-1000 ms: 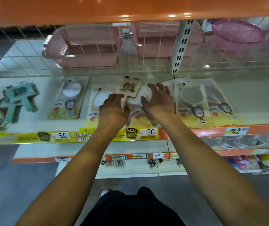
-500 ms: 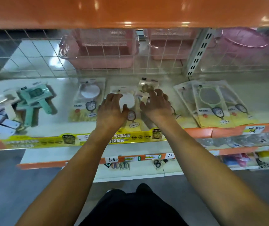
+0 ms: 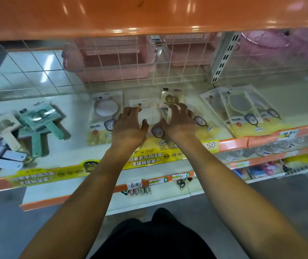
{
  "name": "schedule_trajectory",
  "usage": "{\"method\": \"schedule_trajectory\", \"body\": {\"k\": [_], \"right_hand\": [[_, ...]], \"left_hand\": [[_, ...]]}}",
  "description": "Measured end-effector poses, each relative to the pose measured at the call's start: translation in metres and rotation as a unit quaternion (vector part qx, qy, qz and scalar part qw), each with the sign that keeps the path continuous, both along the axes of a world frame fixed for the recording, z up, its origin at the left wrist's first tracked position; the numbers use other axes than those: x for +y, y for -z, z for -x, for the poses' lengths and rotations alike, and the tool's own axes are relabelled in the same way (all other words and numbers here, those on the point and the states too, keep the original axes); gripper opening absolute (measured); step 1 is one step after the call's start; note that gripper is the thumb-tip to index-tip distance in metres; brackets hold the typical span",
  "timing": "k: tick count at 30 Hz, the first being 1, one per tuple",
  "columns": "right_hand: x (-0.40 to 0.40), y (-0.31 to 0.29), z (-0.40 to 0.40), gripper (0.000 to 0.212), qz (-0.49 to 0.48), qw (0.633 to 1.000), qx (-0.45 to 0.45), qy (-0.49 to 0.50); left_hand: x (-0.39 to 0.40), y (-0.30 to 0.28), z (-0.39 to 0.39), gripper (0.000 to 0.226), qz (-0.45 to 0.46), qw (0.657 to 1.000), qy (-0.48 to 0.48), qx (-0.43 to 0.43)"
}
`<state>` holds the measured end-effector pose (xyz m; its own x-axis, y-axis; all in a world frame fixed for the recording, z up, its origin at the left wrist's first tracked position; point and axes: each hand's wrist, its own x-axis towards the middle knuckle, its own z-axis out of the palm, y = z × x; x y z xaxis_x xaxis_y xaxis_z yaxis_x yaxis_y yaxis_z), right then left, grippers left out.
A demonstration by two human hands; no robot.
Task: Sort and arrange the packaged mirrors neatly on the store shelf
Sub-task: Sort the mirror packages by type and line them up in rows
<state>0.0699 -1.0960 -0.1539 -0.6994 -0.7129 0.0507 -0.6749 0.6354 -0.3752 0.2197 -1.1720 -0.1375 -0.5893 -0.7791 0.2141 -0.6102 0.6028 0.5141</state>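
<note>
Two hands down on the white shelf (image 3: 71, 157), right in the mirror packs!
Pink baskets (image 3: 110, 60) sit behind the wire grid; a fanned pile of packs (image 3: 242, 113) lies well right. Left hand (image 3: 129, 126) rests bent fingers on the middle mirror pack (image 3: 149, 116), right hand (image 3: 179, 122) spreads over the neighbouring pack (image 3: 172, 100) — neither grip clamped.
</note>
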Motion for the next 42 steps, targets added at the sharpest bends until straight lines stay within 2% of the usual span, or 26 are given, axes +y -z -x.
{"method": "schedule_trajectory", "body": {"k": [11, 20, 26, 29, 34, 39, 42], "right_hand": [[-0.019, 0.005, 0.013, 0.065, -0.002, 1.0, -0.005, -0.016], [-0.037, 0.009, 0.021, 0.064, 0.0, 1.0, 0.02, -0.014], [-0.042, 0.013, 0.024, 0.061, -0.032, 0.999, 0.037, -0.01], [-0.043, 0.011, 0.025, 0.057, -0.04, 0.999, 0.035, -0.007], [-0.045, 0.01, 0.03, 0.036, -0.019, 1.0, 0.018, -0.006], [-0.036, 0.01, 0.037, 0.038, -0.005, 1.0, 0.016, -0.015], [-0.033, 0.011, 0.039, 0.032, -0.003, 0.999, 0.017, -0.033]], "left_hand": [[-0.005, 0.002, 0.005, 0.042, -0.016, 1.0, -0.021, -0.013], [-0.014, 0.004, 0.012, 0.041, -0.015, 0.999, -0.03, -0.024], [-0.022, 0.005, 0.016, 0.039, -0.006, 0.999, -0.026, -0.025], [-0.023, 0.006, 0.018, 0.039, -0.004, 0.999, -0.024, -0.027], [-0.023, 0.005, 0.019, 0.04, -0.015, 0.999, -0.02, -0.027], [-0.021, 0.005, 0.023, 0.04, -0.017, 0.999, -0.023, -0.035], [-0.017, 0.003, 0.027, 0.039, -0.016, 0.999, -0.024, -0.036]]}}
